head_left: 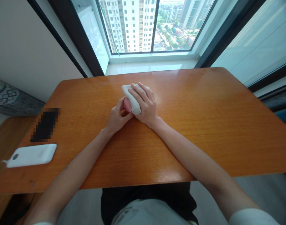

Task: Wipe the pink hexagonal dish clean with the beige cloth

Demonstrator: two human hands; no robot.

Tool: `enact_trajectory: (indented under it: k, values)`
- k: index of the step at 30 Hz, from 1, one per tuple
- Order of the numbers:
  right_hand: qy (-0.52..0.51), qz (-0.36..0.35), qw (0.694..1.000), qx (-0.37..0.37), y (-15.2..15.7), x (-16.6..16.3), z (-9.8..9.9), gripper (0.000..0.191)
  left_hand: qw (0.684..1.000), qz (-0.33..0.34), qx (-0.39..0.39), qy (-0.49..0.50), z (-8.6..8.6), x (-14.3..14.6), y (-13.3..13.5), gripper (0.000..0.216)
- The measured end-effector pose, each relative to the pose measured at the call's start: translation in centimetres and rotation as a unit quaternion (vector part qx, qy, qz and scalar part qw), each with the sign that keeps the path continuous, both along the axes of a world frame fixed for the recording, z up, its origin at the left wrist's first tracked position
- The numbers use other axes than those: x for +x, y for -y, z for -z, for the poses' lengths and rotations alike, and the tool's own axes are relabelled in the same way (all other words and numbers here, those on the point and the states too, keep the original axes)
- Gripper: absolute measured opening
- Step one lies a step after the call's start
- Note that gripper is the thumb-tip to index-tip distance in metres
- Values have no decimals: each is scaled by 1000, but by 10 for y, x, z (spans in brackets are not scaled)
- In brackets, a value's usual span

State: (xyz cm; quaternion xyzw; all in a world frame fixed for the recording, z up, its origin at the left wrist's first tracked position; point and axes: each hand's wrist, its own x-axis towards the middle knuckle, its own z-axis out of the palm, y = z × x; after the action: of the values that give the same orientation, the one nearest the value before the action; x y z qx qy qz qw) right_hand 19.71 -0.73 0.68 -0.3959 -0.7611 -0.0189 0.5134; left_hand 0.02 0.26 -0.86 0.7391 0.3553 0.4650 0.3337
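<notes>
Around a smooth, rounded pink object curl the fingers and thumb of my left hand. Most of that object is hidden by the cloth and my fingers, so its kind cannot be made out. My right hand is closed over a folded white cloth, its fingers lying across the top. The cloth presses against the right side of the pink object. Both hands are close together over the far middle part of the wooden table.
On the table's left side lie a dark, blurred-out rectangular item and a white power strip-like device with a short cord. Beyond the back edge is a window. A patterned grey fabric item stands at the far left.
</notes>
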Motion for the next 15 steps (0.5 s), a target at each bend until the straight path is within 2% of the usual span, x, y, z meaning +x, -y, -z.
enact_trajectory:
  k: [5, 7, 9, 11, 13, 15]
  values:
    - [29, -56, 998, 2, 4, -5, -7, 57, 998, -50, 27, -5, 2, -2, 0, 58]
    - [-10, -57, 998, -17, 3, -7, -5, 53, 998, -64, 21, -7, 0, -1, 2, 63]
    - [-94, -46, 994, -44, -2, -8, -1, 50, 998, -67, 12, -8, -3, 0, 3, 68]
    - [-203, -18, 974, -103, -9, -9, 6, 51, 998, -67, 6, -12, -6, 2, 5, 68]
    - [-290, 22, 936, -196, -15, -8, 12, 56, 998, -68, 3, -12, -8, 2, 5, 70]
    - [-322, 44, 914, -243, -16, -7, 14, 60, 997, -74, 3, -9, -8, 1, 5, 70]
